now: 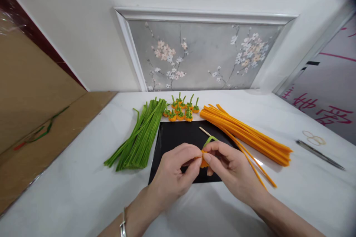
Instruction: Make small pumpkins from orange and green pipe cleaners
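Left hand (178,166), right hand (233,166), both pinching fuzzy orange piece (204,162), black mat (178,133) beneath

Left hand (178,166) and right hand (230,164) close together, tips nearly meeting. Left: thumb and forefinger pinched, other fingers mostly hidden. Right: thumb and forefinger pinching too, rest curled under. Bare forearms (280,211) slant inward from lower edge.

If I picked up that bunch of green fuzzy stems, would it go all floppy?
The green stems would probably stay fairly stiff, since most lie straight and one holds a bent tip. They look thin, so the bunch is likely light. It might spread apart when lifted, as I see no band around it and some ends already splay.
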Demonstrator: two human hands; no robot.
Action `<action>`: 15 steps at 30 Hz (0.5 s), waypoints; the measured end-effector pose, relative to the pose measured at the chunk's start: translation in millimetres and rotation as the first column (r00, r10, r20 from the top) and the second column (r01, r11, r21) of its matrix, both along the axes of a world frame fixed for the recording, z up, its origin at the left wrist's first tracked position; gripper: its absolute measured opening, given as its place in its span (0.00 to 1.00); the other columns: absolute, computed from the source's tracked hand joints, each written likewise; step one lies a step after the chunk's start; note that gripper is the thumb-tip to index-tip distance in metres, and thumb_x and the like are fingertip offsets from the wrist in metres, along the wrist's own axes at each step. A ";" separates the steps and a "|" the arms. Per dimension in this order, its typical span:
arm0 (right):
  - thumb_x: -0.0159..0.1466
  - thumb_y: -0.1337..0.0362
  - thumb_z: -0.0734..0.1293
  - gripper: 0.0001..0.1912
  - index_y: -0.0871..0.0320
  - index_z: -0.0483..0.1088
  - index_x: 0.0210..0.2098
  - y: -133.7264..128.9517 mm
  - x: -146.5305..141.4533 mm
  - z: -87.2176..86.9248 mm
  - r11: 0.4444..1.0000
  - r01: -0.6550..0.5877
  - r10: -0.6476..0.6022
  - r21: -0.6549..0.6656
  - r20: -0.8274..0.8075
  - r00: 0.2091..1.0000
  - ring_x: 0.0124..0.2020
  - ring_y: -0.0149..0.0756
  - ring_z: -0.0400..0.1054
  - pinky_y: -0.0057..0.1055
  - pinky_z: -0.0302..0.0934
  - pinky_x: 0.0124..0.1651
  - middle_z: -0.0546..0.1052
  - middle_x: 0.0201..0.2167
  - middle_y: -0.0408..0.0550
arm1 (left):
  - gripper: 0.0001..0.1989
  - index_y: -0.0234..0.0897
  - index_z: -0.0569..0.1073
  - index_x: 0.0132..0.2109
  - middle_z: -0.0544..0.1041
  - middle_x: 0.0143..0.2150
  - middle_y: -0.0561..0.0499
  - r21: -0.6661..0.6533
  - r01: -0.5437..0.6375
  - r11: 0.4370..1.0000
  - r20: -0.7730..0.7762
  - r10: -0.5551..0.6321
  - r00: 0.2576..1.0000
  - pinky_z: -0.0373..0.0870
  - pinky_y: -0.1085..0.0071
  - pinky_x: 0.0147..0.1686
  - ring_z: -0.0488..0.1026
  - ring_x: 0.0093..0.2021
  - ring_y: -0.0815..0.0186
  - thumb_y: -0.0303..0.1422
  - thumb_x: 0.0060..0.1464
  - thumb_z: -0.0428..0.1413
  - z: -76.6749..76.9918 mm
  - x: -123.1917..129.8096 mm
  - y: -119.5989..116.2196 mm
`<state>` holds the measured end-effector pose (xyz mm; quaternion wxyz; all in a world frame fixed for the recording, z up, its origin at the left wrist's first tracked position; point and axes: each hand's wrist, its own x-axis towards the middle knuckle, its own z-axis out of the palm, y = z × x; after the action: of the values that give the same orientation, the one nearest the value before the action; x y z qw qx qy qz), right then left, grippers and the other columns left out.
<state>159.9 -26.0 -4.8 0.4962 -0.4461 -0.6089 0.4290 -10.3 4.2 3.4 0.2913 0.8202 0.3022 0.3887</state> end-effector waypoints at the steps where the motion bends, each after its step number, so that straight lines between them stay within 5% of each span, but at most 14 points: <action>1: 0.66 0.57 0.64 0.10 0.57 0.69 0.35 0.0 0.2 -0.1 1.000 0.005 -0.005 0.009 0.016 1.000 0.23 0.28 0.70 0.25 0.70 0.26 0.72 0.29 0.43 | 0.09 0.37 0.74 0.36 0.75 0.34 0.48 0.041 0.010 0.999 -0.012 -0.010 1.000 0.69 0.72 0.35 0.71 0.34 0.67 0.24 0.59 0.49 0.3 -0.6 0.8; 6: 0.67 0.59 0.62 0.09 0.57 0.70 0.36 0.4 1.6 -0.3 0.999 0.000 -0.003 0.049 0.058 0.998 0.24 0.28 0.71 0.25 0.68 0.26 0.72 0.31 0.44 | 0.10 0.37 0.74 0.39 0.75 0.39 0.47 0.080 0.015 0.997 -0.024 -0.013 1.000 0.70 0.74 0.38 0.73 0.39 0.67 0.23 0.60 0.49 -3.6 -2.3 0.8; 9: 0.67 0.61 0.62 0.08 0.57 0.71 0.38 1.0 3.0 0.0 0.997 0.003 -0.008 0.073 0.061 0.998 0.25 0.27 0.70 0.24 0.68 0.27 0.72 0.32 0.44 | 0.08 0.40 0.73 0.42 0.75 0.39 0.50 -0.129 -0.025 0.991 0.100 0.038 0.994 0.70 0.75 0.37 0.73 0.37 0.69 0.26 0.61 0.51 -8.1 0.8 -2.1; 12: 0.68 0.62 0.62 0.08 0.56 0.72 0.40 1.4 4.7 -0.2 0.994 0.002 -0.013 0.109 0.097 0.995 0.26 0.27 0.70 0.25 0.68 0.28 0.72 0.36 0.46 | 0.04 0.40 0.69 0.42 0.74 0.37 0.53 -0.378 -0.039 0.925 0.265 0.148 0.953 0.71 0.75 0.37 0.73 0.36 0.69 0.30 0.59 0.55 -10.4 6.1 -3.9; 15: 0.68 0.64 0.62 0.07 0.56 0.71 0.40 0.9 6.2 0.0 0.988 0.001 -0.025 0.153 0.158 0.987 0.26 0.27 0.70 0.25 0.67 0.28 0.72 0.37 0.46 | 0.04 0.38 0.70 0.38 0.74 0.35 0.53 -0.495 -0.037 0.868 0.309 0.216 0.926 0.72 0.74 0.37 0.73 0.35 0.69 0.31 0.57 0.57 -9.2 9.3 -4.0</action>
<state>166.1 -25.2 -4.7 0.4815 -0.4437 -0.6746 0.3409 -1.1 0.2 -5.8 0.5085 0.6164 0.3858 0.4611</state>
